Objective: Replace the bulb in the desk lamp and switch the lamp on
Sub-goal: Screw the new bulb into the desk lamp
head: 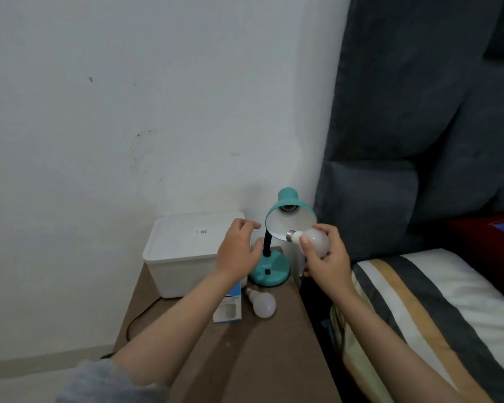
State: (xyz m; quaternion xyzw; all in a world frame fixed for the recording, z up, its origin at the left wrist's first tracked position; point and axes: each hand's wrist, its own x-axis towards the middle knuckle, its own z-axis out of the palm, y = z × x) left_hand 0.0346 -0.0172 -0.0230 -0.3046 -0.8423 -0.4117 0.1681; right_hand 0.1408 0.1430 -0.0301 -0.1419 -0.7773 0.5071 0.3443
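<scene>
- I see my right hand (328, 257) gripping a bulb (313, 241), fingers and thumb curled round its glass globe, metal screw base pointing left and up toward the shade.
- The bulb's base sits at the lower rim of the lamp's shade (291, 219), just at the opening; whether it touches the rim I cannot tell.
- The lamp (269, 270) is teal, its round base on the brown table (259, 359), its dark neck curving up to the shade, which is tilted so that its white inside faces me.
- Deep inside the shade the socket (288, 208) shows with no bulb in it.
- My left hand (239, 251) hovers just left of the neck, fingers loosely spread and slightly bent, holding nothing; it is near the shade but apart from it.
- A second bulb (262, 303) lies on its side on the table in front of the lamp's base, screw end pointing up-left.
- Just left of it lies a small blue and white box (227, 311), partly under my left forearm.
- A white lidded tub (184, 254) stands at the table's back left, against the wall.
- A dark cord (137, 318) runs off the table's left edge.
- To the right are a striped pillow (437, 309) and a grey padded headboard (419, 112).
</scene>
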